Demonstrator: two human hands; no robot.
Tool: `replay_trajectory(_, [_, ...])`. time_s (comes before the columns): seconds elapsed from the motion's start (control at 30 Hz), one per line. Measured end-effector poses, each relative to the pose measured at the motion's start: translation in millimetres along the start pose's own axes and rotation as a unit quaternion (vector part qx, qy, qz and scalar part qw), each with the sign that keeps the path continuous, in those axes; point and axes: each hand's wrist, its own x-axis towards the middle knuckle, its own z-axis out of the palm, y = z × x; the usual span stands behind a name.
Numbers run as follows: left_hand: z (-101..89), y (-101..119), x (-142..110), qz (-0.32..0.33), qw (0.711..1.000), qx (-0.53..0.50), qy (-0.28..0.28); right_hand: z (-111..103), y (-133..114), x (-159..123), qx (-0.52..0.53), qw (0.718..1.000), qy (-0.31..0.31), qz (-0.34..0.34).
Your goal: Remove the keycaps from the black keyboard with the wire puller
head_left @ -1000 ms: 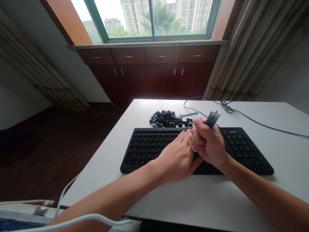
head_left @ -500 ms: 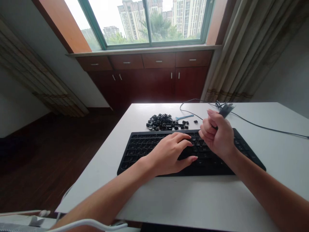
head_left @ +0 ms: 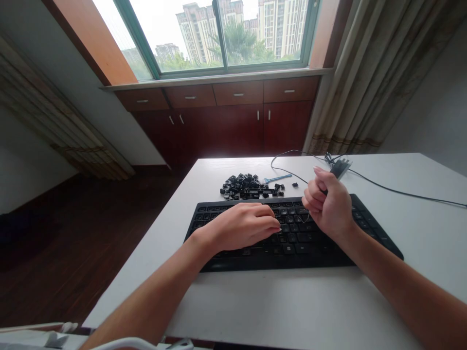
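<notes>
A black keyboard with many keycaps removed lies across the white table. My left hand rests flat on its middle rows, fingers stretched out and together, holding nothing. My right hand is closed in a fist just above the keyboard's right half, gripping a dark keycap-puller tool that sticks up past the thumb. A pile of loose black keycaps sits behind the keyboard, with one stray keycap to its right.
A small blue tool lies beside the keycap pile. The keyboard's black cable loops across the back of the table to the right. Dark wooden cabinets under a window and curtains stand behind.
My left hand let go of my right hand and moved left, settling flat on the keyboard. My right fist lifted with the tool and shifted right and back.
</notes>
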Motion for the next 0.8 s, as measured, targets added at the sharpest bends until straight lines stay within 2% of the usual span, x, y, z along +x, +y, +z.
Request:
replay_trajectory(0.17, [-1.2, -13.0, -4.1, -0.048, 0.997, -0.014, 0.064, 0.5, 0.3, 0.3, -0.002, 1.000, -0.001, -0.003])
replay_trajectory(0.27, [-2.6, -25.6, -8.2, -0.128, 0.982, 0.038, 0.137, 2.3, 0.2, -1.8, 0.002, 1.000, -0.016, -0.004])
replay_trajectory(0.33, [-2.5, -33.7, -11.8, -0.191, 0.965, 0.071, 0.162, 3.8, -0.5, -5.1, 0.005, 1.000, -0.028, -0.006])
replay_trajectory(0.43, [-0.8, -41.6, -16.6, -0.259, 0.951, 0.085, 0.149, 5.9, -1.1, -11.7, 0.002, 0.999, -0.050, -0.003])
replay_trajectory(0.57, [1.0, -41.7, -17.7, -0.302, 0.941, 0.090, 0.122, 8.4, 0.1, -19.9, -0.016, 0.997, -0.080, 0.011])
replay_trajectory(0.67, [-0.4, -32.9, -13.4, -0.298, 0.942, 0.104, 0.115, 10.4, 0.3, -23.8, -0.017, 0.995, -0.095, 0.020])
replay_trajectory(0.8, [-2.5, -7.9, -1.3, -0.247, 0.959, 0.087, 0.109, 12.5, -1.3, -26.5, -0.027, 0.992, -0.112, 0.053])
